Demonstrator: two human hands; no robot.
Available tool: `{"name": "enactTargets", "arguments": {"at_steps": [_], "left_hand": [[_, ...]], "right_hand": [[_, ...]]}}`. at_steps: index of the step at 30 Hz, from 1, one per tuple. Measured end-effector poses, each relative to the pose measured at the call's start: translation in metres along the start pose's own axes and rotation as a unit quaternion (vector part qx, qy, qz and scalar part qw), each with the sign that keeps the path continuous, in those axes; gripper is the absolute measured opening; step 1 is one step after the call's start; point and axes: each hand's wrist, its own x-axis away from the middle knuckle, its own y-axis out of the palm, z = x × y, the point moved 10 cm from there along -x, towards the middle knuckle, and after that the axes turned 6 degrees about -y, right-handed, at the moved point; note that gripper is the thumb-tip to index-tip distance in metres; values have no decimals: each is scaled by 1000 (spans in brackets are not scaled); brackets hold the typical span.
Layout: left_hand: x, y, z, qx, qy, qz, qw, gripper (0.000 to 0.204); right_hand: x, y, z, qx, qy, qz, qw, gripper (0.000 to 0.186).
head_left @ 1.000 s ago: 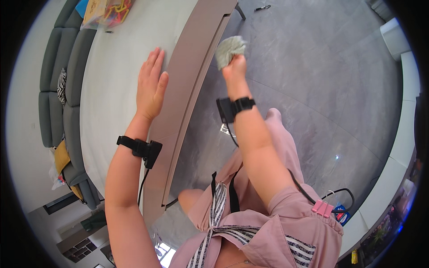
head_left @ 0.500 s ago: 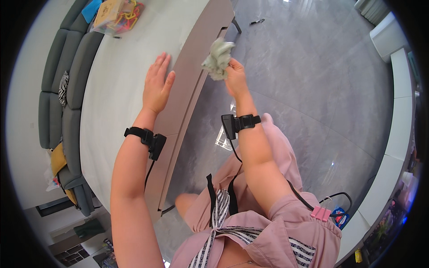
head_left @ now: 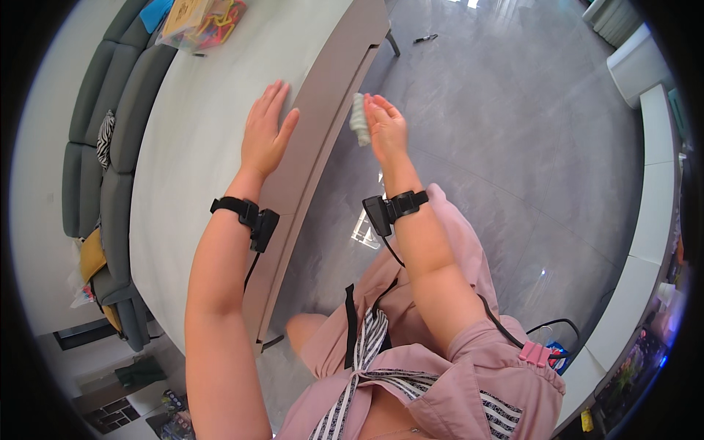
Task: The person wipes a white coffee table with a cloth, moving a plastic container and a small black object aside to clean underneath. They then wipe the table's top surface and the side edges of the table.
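Observation:
My left hand rests with fingers stretched out on the pale top of the long low table, close to its front edge. Beside the table's drawer front, my right hand is raised over the floor. A crumpled pale green cloth is pinched in its fingers, hanging on their left side and slightly blurred. Both wrists wear black straps with small devices and cables.
At the table's far end stands a clear box of colourful plastic pieces, with a small dark object near it. A grey sofa runs along the left. A black pen-like item lies on the grey tiled floor. White cabinets line the right.
The cloth has gone from spread and bunched above my right hand to a narrower shape beside its fingers. My right hand has turned slightly; my left hand stays on the table.

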Motion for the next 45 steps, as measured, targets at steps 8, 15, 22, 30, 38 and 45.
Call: {"name": "enactTargets", "arguments": {"at_steps": [8,15,22,30,38,45], "left_hand": [[-5,2,3,-5,16,1,1000,56],[-17,12,27,-22,22,-6,1000,55],[-3,-1,14,-21,-9,-23,999,56],[-2,-3,14,-22,-8,-9,1000,54],[1,-2,8,-31,2,22,999,54],[-3,1,7,-32,18,43,998,55]], "right_hand": [[14,-56,156,-141,146,111,973,18],[-53,-201,76,453,7,233,861,17],[-57,-131,106,834,-167,-118,512,17],[-72,-143,134,855,-71,-191,478,22],[64,-49,30,669,-335,-57,661,19],[107,-82,38,331,-140,0,933,10]]}}
